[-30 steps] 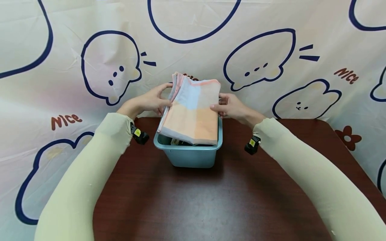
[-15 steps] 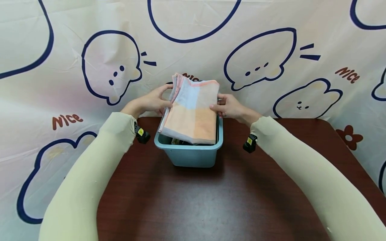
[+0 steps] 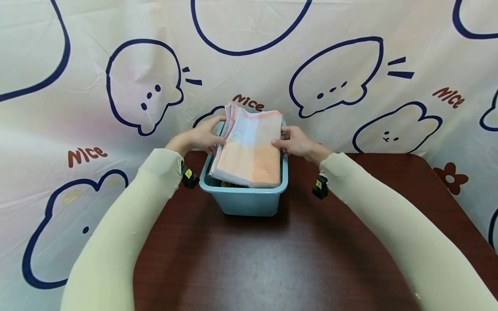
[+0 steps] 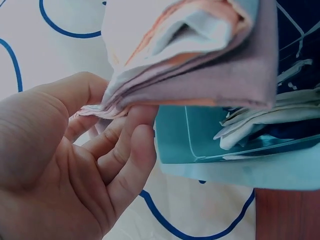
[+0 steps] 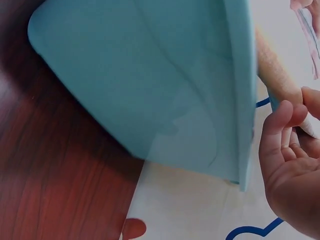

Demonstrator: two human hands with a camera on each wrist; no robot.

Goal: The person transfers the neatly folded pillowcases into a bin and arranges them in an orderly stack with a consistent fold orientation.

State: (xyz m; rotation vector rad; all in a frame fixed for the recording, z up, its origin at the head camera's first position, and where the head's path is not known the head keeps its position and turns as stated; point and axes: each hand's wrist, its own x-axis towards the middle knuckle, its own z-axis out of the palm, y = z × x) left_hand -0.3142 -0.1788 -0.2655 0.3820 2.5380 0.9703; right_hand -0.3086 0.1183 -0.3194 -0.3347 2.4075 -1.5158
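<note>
A folded checked cloth in peach, pale blue and beige lies tilted over the mouth of a light blue plastic bin. My left hand pinches its layered left edge between thumb and fingers; the left wrist view shows the cloth's folds bunched in that grip. On the opposite side my right hand grips the right edge, thumb on top. Seen from the right wrist, the right hand is just outside the bin's rim. Below the cloth, other folded fabric shows inside the bin, mostly hidden.
The bin stands on a dark red-brown wooden table, near its back edge. Behind hangs a pale curtain printed with blue cartoon outlines. Small black cameras are strapped at both wrists.
Both hands have lowered the cloth slightly into the bin, and its top edge now sits lower. The left hand has shifted a little to the right; the bin has stayed in place.
</note>
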